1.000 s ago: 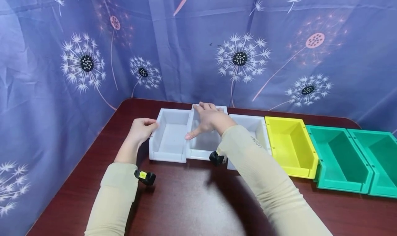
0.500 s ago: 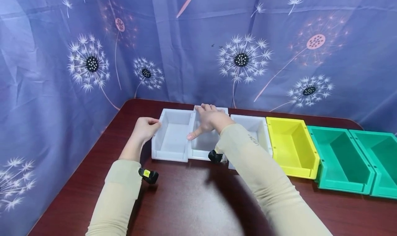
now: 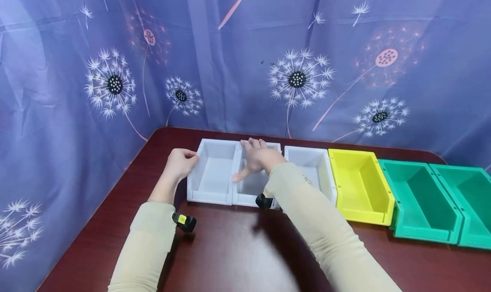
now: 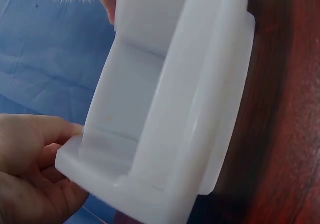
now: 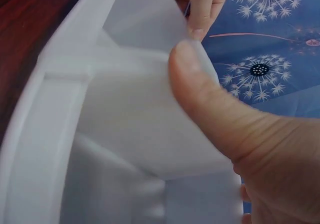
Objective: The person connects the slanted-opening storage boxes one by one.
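Two white storage bins stand side by side at the left of a row. My left hand (image 3: 179,164) pinches the left rim of the leftmost white bin (image 3: 209,197) between thumb and fingers. In the left wrist view this grip is at the bin's corner (image 4: 67,159). My right hand (image 3: 258,159) spans the second white bin (image 3: 247,199). Its fingers reach over the back rim, while the thumb (image 5: 192,84) lies on the rim beside the first bin. The two bins' front edges line up, their side walls together. Much of the second bin's inside is hidden by my right hand.
A third white bin (image 3: 329,172) stands just right of these, partly behind my right sleeve. Beyond it come a yellow bin (image 3: 362,215) and two green bins (image 3: 423,232). The dark red table (image 3: 222,249) backs onto a blue dandelion-print curtain (image 3: 238,70).
The second white bin's front edge has come into line with the first's; before, it sat slightly farther back. Both hands keep their holds, and the head view has tilted up slightly.
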`<state>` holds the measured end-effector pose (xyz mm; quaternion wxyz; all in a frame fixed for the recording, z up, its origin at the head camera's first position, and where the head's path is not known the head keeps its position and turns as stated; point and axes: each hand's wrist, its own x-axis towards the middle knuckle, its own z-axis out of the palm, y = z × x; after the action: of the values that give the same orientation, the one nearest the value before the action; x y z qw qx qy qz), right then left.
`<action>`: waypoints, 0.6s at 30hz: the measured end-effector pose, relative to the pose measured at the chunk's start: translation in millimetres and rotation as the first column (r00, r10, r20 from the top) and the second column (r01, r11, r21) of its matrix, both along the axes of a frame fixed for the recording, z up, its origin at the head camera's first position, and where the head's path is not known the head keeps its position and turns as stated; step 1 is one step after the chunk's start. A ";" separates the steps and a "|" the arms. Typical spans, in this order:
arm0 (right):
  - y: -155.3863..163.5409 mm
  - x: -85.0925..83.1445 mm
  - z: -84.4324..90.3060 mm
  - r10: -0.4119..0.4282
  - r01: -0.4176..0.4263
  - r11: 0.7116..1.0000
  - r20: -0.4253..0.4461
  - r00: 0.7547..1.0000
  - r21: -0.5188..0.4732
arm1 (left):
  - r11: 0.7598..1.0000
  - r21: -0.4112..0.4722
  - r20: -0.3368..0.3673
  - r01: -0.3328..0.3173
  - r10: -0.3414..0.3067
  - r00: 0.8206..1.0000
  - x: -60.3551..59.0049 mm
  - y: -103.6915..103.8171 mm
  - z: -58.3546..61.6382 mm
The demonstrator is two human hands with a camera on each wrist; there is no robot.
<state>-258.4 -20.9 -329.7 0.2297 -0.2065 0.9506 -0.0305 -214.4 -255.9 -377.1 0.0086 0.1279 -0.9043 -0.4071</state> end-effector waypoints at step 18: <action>-0.4 7.5 -10.3 -0.075 0.075 0.997 -0.006 0.997 -0.024 | 0.997 -0.075 -0.010 -0.002 0.001 1.000 2.2 4.4 0.5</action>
<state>-250.9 -21.3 -340.0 0.2227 -0.1736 0.9580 -0.0496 -212.1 -251.5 -376.7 0.0184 0.1261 -0.9188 -0.3736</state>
